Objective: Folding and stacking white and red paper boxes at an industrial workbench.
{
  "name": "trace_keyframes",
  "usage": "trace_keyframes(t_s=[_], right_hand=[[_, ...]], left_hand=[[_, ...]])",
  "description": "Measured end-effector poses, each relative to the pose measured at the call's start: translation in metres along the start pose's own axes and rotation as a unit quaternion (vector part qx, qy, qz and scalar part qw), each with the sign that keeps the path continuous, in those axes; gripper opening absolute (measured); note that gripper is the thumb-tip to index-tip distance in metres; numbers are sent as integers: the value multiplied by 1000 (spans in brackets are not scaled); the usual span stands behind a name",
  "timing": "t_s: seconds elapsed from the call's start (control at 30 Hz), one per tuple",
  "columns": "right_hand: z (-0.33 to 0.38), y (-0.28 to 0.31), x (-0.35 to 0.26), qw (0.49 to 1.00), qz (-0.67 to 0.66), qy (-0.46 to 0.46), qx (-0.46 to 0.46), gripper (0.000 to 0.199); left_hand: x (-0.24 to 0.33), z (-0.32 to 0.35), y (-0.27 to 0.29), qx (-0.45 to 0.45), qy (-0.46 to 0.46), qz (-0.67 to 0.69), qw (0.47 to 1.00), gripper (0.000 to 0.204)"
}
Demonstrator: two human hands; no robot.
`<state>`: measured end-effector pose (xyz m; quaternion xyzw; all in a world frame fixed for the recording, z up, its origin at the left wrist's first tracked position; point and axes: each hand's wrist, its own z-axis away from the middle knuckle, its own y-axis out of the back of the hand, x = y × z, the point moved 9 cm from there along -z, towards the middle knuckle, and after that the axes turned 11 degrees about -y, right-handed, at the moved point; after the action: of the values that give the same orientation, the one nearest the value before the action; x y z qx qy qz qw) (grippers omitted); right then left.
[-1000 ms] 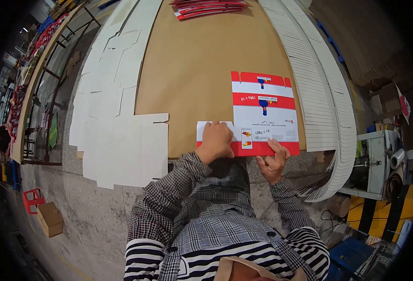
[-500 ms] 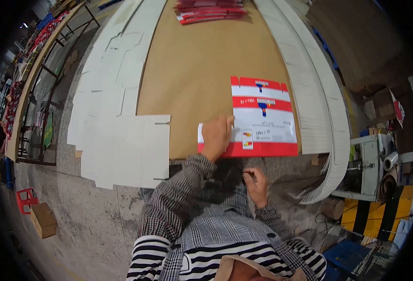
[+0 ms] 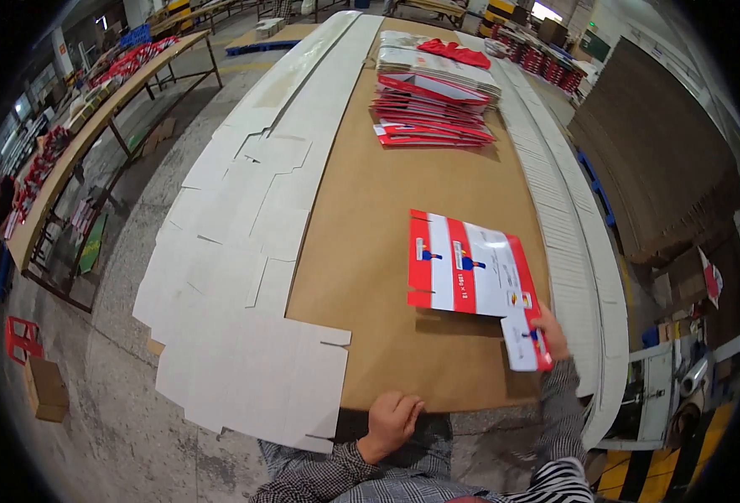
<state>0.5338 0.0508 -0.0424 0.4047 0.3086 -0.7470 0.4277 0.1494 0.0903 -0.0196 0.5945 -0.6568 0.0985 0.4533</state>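
While my right hand (image 3: 549,334) pinches only the corner flap of the flat red-and-white printed carton (image 3: 469,272), it may bend; my left hand (image 3: 393,422) rests curled, holding nothing, at the brown cardboard sheet (image 3: 378,210).

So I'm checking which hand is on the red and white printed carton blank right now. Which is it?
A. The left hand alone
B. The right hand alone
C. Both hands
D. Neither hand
B: the right hand has its grip on the near right corner of the red and white carton blank, while the left hand rests apart at the near edge of the brown cardboard sheet.
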Motion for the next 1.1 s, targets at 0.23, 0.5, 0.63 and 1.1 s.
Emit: trace_keyframes(t_s=[0.23, 0.5, 0.63, 1.1], right_hand=[[-314, 67, -128, 966, 157, 77, 191, 58], [-439, -181, -157, 984, 107, 48, 136, 48], [-364, -177, -138, 984, 83, 151, 38, 35], [-68, -214, 6, 975, 180, 127, -22, 22]], left_hand=[[-14, -10, -16, 20, -56, -62, 996, 16], [-16, -3, -5, -3, -17, -82, 996, 12], [-9, -2, -11, -6, -25, -32, 999, 30], [-18, 138, 314, 407, 182, -404, 799, 25]])
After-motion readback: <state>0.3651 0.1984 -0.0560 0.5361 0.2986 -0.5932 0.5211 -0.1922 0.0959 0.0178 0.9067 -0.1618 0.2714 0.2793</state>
